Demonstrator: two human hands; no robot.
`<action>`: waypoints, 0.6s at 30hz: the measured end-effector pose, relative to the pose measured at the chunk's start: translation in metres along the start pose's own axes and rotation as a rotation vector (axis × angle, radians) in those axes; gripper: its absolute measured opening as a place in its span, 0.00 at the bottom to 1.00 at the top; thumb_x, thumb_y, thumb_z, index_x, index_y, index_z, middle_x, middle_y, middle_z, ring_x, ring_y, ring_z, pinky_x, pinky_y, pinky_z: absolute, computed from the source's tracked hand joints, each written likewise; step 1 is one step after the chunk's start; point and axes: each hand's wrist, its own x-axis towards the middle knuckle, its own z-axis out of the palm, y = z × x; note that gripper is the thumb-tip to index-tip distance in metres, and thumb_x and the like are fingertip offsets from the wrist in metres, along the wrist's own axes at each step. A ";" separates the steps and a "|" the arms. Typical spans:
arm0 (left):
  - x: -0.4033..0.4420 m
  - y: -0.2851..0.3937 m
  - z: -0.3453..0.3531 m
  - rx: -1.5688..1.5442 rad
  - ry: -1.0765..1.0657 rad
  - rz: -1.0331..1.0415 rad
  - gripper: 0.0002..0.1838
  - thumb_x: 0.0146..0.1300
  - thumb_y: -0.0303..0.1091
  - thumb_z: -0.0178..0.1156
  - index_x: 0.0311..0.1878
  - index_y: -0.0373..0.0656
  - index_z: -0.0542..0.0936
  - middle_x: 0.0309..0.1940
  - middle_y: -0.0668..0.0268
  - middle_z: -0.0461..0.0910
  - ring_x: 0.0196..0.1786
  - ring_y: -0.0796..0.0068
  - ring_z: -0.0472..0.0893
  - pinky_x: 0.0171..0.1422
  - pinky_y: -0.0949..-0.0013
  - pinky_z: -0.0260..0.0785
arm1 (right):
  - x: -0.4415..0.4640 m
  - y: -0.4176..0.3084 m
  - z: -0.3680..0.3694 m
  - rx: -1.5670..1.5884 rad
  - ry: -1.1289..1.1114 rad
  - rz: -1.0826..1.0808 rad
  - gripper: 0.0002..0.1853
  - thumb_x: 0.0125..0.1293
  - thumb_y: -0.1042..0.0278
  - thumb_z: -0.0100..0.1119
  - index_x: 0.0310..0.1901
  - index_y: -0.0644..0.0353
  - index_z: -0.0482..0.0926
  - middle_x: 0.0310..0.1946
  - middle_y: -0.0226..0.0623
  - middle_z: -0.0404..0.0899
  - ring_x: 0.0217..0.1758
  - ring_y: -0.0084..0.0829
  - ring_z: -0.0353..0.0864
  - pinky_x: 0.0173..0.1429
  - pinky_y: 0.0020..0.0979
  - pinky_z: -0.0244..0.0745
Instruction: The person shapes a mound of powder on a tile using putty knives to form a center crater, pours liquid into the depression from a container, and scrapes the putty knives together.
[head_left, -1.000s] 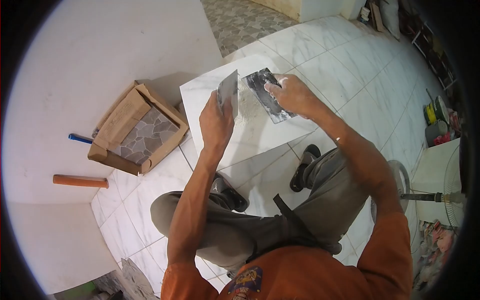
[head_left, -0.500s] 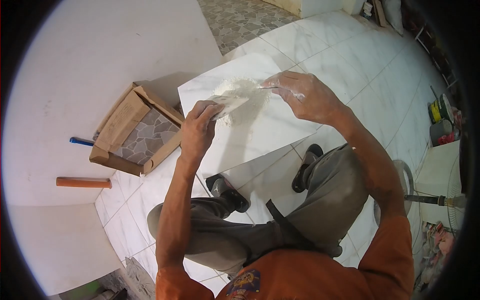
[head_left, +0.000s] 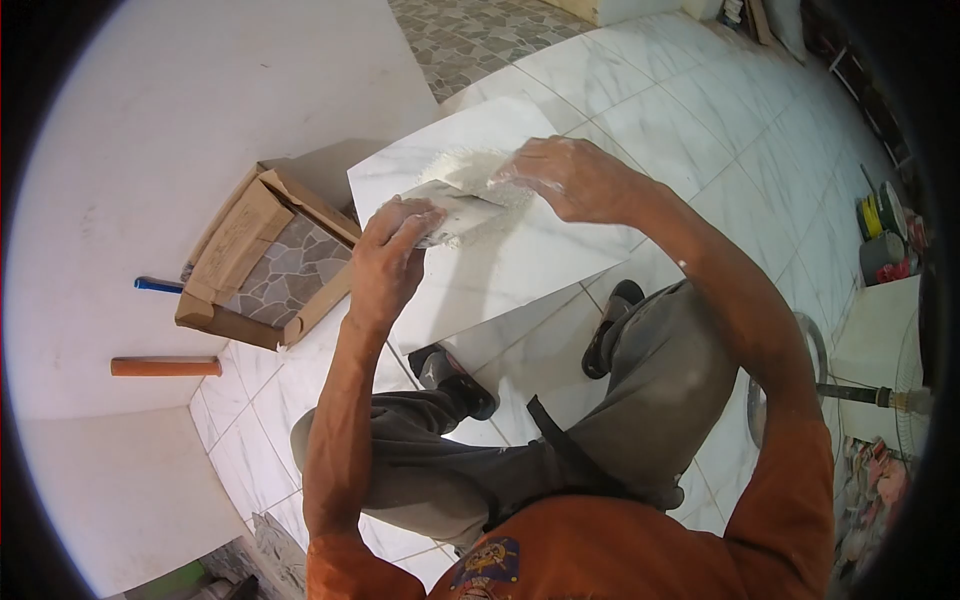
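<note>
A mound of off-white powder (head_left: 460, 165) lies on a white marbled tile (head_left: 540, 270) in front of me. My left hand (head_left: 392, 245), dusted white, grips a flat, powder-smeared scraper (head_left: 445, 205) over the mound's near edge, thumb on top. My right hand (head_left: 575, 180) has its fingers pinched together above the mound's right side, close to the scraper's far end. It holds a thin flat blade, seen almost edge-on and largely hidden by the fingers. Whether the two blades touch, I cannot tell.
An open cardboard box frame (head_left: 235, 240) leans by the white wall at left. A blue handle (head_left: 158, 285) and an orange bar (head_left: 165, 367) are near it. My shoes (head_left: 455, 375) flank the tile's near edge. Cans (head_left: 880, 255) and a fan (head_left: 910, 405) are at right.
My right hand has moved left and slightly down, closer to the scraper in my left hand. That scraper has turned and now shows a darker, powdery face.
</note>
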 end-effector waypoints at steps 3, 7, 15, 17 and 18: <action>0.006 0.007 -0.009 -0.041 0.019 0.012 0.17 0.50 0.13 0.61 0.43 0.42 0.81 0.43 0.60 0.81 0.46 0.63 0.82 0.48 0.68 0.75 | 0.012 0.010 0.013 -0.063 -0.026 0.155 0.12 0.63 0.77 0.53 0.47 0.59 0.80 0.41 0.42 0.80 0.47 0.41 0.78 0.54 0.40 0.73; 0.015 -0.001 -0.029 -0.050 0.031 -0.115 0.14 0.54 0.14 0.61 0.43 0.40 0.80 0.39 0.61 0.80 0.39 0.68 0.81 0.42 0.71 0.73 | 0.014 0.026 0.030 -0.188 -0.018 0.063 0.13 0.60 0.78 0.51 0.45 0.58 0.81 0.42 0.37 0.77 0.50 0.36 0.76 0.54 0.37 0.74; 0.027 -0.014 -0.036 0.046 -0.165 -0.280 0.11 0.63 0.28 0.59 0.47 0.36 0.77 0.41 0.54 0.79 0.40 0.54 0.79 0.45 0.62 0.71 | 0.024 0.021 0.030 -0.424 0.071 -0.145 0.12 0.57 0.77 0.55 0.41 0.53 0.83 0.38 0.31 0.71 0.46 0.33 0.73 0.54 0.35 0.71; 0.031 -0.016 -0.032 0.053 -0.238 -0.294 0.11 0.63 0.28 0.58 0.47 0.37 0.77 0.43 0.53 0.79 0.42 0.49 0.79 0.47 0.58 0.71 | 0.027 0.015 0.027 -0.446 0.079 -0.176 0.12 0.57 0.76 0.55 0.41 0.53 0.83 0.37 0.31 0.71 0.47 0.32 0.73 0.54 0.34 0.70; 0.031 -0.017 -0.029 0.067 -0.260 -0.287 0.11 0.63 0.28 0.58 0.48 0.37 0.77 0.44 0.53 0.79 0.43 0.49 0.79 0.48 0.58 0.71 | 0.029 0.011 0.025 -0.457 0.083 -0.192 0.11 0.57 0.75 0.55 0.41 0.52 0.83 0.37 0.31 0.71 0.47 0.31 0.72 0.53 0.34 0.70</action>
